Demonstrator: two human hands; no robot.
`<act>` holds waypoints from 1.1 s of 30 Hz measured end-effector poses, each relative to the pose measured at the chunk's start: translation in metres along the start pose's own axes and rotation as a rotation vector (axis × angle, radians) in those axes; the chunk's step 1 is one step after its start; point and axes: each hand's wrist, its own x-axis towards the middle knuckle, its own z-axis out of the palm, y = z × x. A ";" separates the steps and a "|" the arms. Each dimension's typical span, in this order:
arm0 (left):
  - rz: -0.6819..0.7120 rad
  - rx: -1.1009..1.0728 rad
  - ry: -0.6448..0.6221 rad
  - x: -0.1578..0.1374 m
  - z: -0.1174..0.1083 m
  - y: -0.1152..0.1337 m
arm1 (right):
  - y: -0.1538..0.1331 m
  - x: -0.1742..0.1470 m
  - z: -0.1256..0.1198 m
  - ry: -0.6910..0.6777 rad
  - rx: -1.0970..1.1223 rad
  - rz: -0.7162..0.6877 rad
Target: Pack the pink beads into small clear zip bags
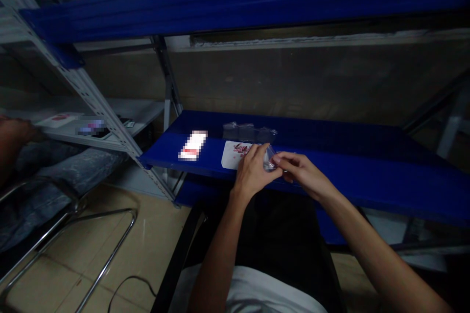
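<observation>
A small clear plastic bag is between my two hands, above the front part of the blue shelf. My left hand grips it from the left, fingers bent over it. On the other side, my right hand pinches at the bag's right edge with thumb and forefinger; a reddish spot shows by the fingertips, too small to name. Partly behind my left hand lies a white tray or sheet with several small red pieces on it. Several flat clear bags lie in a row just beyond.
A lit phone-like screen, blurred out, lies left on the blue shelf. A blue beam crosses above. At the left are a metal upright, another person's arm, a grey shelf and a chair frame.
</observation>
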 end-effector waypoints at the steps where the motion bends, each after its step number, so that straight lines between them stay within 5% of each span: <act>1: -0.005 0.021 -0.009 0.000 0.000 0.000 | 0.001 0.000 0.000 0.012 -0.008 -0.006; 15: -0.079 0.246 -0.023 -0.003 -0.002 0.015 | -0.001 0.000 0.004 0.230 -0.276 -0.168; 33: 0.011 -0.046 -0.001 0.002 -0.011 -0.007 | -0.008 -0.003 0.009 0.106 -0.175 -0.233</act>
